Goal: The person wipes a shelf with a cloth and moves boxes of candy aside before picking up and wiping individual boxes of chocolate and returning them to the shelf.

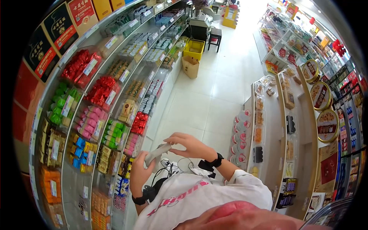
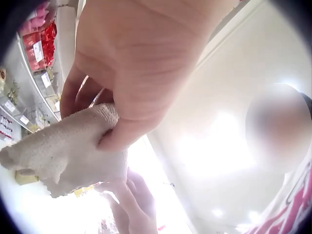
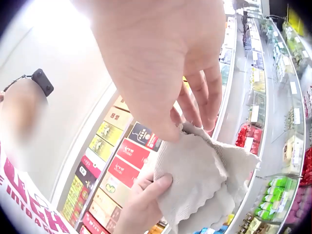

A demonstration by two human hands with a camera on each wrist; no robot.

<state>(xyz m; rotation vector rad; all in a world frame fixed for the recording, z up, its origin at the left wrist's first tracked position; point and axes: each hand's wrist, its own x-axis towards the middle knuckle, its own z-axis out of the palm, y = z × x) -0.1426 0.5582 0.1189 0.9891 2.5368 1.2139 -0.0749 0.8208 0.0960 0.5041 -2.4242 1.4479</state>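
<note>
A greyish-white folded cloth point(image 1: 158, 152) with scalloped edges is held up in front of the chest between both hands. My left hand point(image 1: 140, 172) grips one end of it, and in the left wrist view the thumb lies flat over the folded layers of the cloth point(image 2: 73, 148). At the other end my right hand point(image 1: 193, 147) pinches an upper corner, as the right wrist view shows, with the layers of the cloth point(image 3: 195, 180) hanging slightly apart below. Part of the right fingertips is hidden behind the fabric.
Tall shelves point(image 1: 86, 128) with wrapped sweets in clear bins stand close on the left. Lower shelves point(image 1: 283, 134) with packaged food line the right. Between them runs a tiled aisle point(image 1: 195, 103), with a yellow crate point(image 1: 194, 49), a paper bag point(image 1: 190, 67) and a stool point(image 1: 215, 36) farther off.
</note>
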